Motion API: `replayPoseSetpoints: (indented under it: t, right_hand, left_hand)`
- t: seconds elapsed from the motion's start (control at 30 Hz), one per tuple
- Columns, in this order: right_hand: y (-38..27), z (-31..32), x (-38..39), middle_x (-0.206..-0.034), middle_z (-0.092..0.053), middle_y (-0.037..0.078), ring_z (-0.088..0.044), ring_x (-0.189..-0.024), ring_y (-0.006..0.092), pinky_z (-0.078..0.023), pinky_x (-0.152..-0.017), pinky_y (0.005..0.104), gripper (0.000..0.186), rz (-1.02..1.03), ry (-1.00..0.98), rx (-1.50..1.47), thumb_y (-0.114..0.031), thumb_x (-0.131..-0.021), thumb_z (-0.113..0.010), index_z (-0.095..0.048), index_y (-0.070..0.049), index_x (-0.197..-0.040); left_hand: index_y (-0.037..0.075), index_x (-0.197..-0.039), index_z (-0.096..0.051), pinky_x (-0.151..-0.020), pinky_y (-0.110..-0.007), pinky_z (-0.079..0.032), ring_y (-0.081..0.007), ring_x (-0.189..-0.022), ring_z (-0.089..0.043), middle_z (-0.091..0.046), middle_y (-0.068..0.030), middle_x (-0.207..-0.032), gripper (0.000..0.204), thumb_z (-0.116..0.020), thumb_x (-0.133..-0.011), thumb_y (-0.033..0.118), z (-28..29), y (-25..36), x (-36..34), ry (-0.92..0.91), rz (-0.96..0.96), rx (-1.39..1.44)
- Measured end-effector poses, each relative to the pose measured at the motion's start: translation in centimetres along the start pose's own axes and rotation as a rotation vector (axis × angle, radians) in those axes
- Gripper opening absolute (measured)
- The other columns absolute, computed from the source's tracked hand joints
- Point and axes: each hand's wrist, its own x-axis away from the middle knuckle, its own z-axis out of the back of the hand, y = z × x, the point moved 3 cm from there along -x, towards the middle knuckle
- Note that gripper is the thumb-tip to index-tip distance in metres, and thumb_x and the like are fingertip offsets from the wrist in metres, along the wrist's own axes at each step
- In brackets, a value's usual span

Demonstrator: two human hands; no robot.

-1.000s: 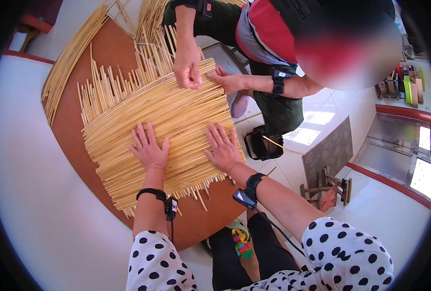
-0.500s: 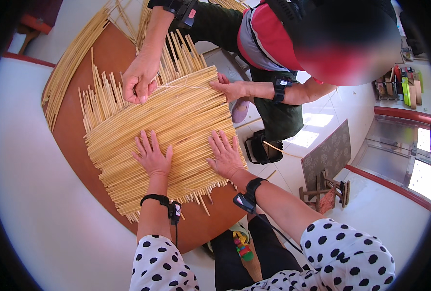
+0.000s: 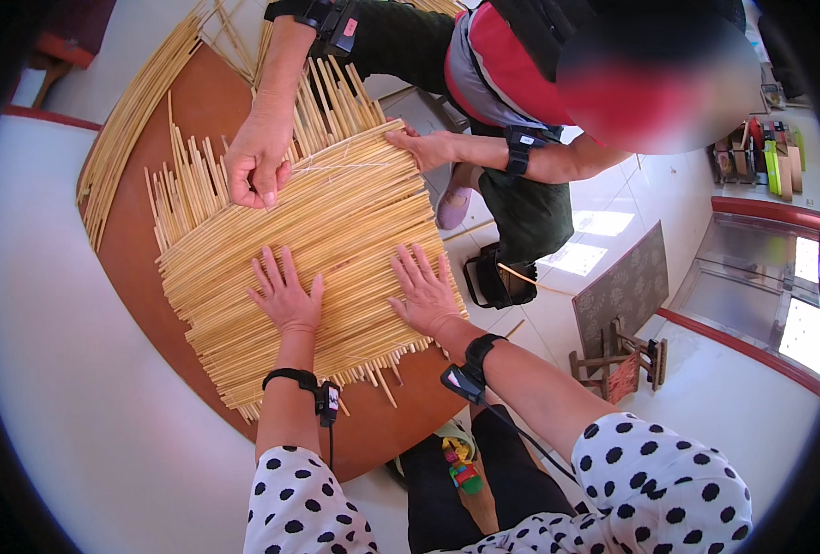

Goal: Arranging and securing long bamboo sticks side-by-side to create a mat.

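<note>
A mat of pale yellow stalks (image 3: 336, 226), laid side by side in crossing layers, covers much of the brown table. Flat on its near left part rests my left hand (image 3: 287, 294), fingers spread. My right hand (image 3: 424, 294) presses on the mat near its right edge, fingers also spread. Across from me, a person's hand (image 3: 256, 171) pinches something thin, likely the light string (image 3: 336, 167) that runs over the mat's far edge. The same person's other hand (image 3: 417, 145) holds the far right corner of the stalks.
Loose long stalks (image 3: 142, 115) lie along the left side of the brown table (image 3: 364, 439). On the tiled floor to the right are a black bag (image 3: 507, 282), a patterned board (image 3: 624, 300) and a small wooden stool (image 3: 618, 365). Shelved items (image 3: 775, 157) stand at the far right.
The other person's pinching hand has shifted slightly left and nearer, and their other hand slightly left and away. My hands stay flat on the mat in nearly the same spots.
</note>
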Motion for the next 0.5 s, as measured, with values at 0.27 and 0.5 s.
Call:
replayPoseSetpoints:
  t: [0.27, 0.5]
  right_hand:
    - [0.5, -0.8, 0.7, -0.162, -0.013, 0.007, -0.008, -0.15, 0.029, -0.007, -0.117, 0.0592, 0.078, 0.023, 0.072, -0.03, -0.049, -0.092, -0.052, -0.023, -0.011, -0.153]
    - [0.4, -1.0, 1.1, -0.162, -0.013, 0.006, -0.007, -0.15, 0.0281, -0.008, -0.118, 0.0581, 0.076, 0.028, 0.065, -0.025, -0.049, -0.094, -0.05, -0.022, -0.011, -0.154]
  left_hand:
    - [0.018, -0.153, -0.029, -0.106, -0.069, -0.023, -0.0385, -0.146, -0.018, -0.017, -0.0099, -0.161, 0.081, -0.058, -0.086, 0.053, 0.1, 0.5, 0.7, 0.014, -0.011, -0.023]
    - [0.02, -0.151, -0.031, -0.106, -0.07, -0.022, -0.0379, -0.146, -0.019, -0.018, -0.0096, -0.161, 0.08, -0.058, -0.085, 0.057, -0.5, 0.6, 1.3, 0.017, -0.007, -0.029]
